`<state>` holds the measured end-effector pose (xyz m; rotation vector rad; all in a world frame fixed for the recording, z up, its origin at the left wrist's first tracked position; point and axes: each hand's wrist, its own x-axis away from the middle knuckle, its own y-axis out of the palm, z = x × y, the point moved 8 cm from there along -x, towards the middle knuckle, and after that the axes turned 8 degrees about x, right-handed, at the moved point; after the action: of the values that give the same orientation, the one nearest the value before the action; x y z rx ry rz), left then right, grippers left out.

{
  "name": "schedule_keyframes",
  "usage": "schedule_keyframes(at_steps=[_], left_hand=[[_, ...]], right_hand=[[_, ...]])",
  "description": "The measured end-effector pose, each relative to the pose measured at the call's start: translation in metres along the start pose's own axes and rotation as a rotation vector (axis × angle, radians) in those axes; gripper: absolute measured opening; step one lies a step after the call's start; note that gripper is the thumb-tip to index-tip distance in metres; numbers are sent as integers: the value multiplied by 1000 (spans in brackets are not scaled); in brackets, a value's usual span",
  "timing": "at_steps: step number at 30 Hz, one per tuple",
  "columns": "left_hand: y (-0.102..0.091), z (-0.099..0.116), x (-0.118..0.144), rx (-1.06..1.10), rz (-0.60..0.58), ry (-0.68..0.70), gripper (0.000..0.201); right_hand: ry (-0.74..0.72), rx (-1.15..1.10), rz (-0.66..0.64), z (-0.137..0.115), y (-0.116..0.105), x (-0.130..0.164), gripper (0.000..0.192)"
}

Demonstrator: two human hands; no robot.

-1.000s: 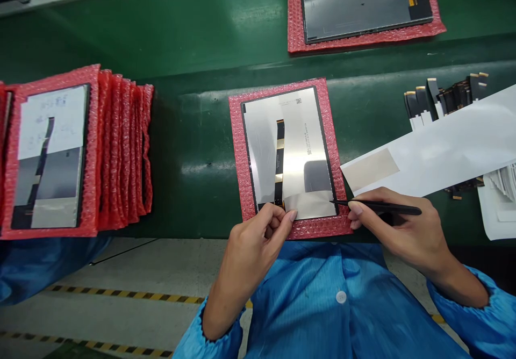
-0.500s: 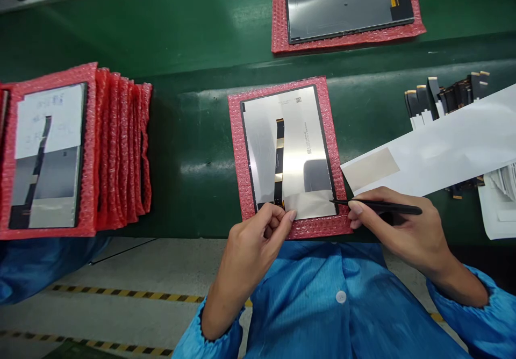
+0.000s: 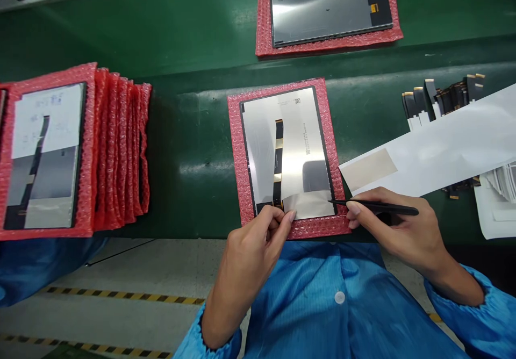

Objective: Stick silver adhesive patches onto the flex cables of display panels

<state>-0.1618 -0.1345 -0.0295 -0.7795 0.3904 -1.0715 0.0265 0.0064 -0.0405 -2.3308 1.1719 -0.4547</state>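
Note:
A display panel (image 3: pixel 258 155) with a shiny metal back lies on a pink bubble-wrap pouch (image 3: pixel 332 155) in front of me. Down its back runs a black flex cable (image 3: pixel 278 157) with gold-coloured bands. Across the panel's near edge lies a thin grey film strip (image 3: pixel 310 204). My left hand (image 3: pixel 253 251) is closed in a pinch at the left end of this strip, though its fingertips are partly hidden. In my right hand (image 3: pixel 397 230) are black tweezers (image 3: pixel 379 207), their tips touching the strip's right end.
On the left stand several red bubble-wrap pouches (image 3: pixel 116 149) beside another panel with a cable (image 3: pixel 48 181). A further panel (image 3: pixel 322 12) lies on pink wrap at the back. To the right are a white backing sheet (image 3: pixel 435 149) with a grey patch and several flex cables (image 3: pixel 447 98).
The panel at the back has slid left along with its pink wrap. Both hands, the tweezers and the film strip look almost the same as before.

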Motion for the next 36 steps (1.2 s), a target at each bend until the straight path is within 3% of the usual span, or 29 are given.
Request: schedule_keyframes(at_steps=[15, 17, 20, 23, 29, 36], left_hand=[[-8, 16, 17, -570, 206, 69, 43], [-4, 23, 17, -542, 212, 179, 34], [12, 44, 23, -443, 174, 508, 16], [31, 55, 28, -399, 98, 685, 35], [39, 51, 23, -301, 50, 638, 45], [41, 48, 16, -240, 13, 578, 49]], right_hand=[[10, 0, -27, 3, 2, -1, 8], [12, 11, -32, 4, 2, -1, 7], [7, 24, -32, 6, 3, -1, 6], [-7, 9, -24, 6, 3, 0, 7], [-9, 0, 18, 6, 2, -1, 8], [28, -189, 160, 9, -6, 0, 14]])
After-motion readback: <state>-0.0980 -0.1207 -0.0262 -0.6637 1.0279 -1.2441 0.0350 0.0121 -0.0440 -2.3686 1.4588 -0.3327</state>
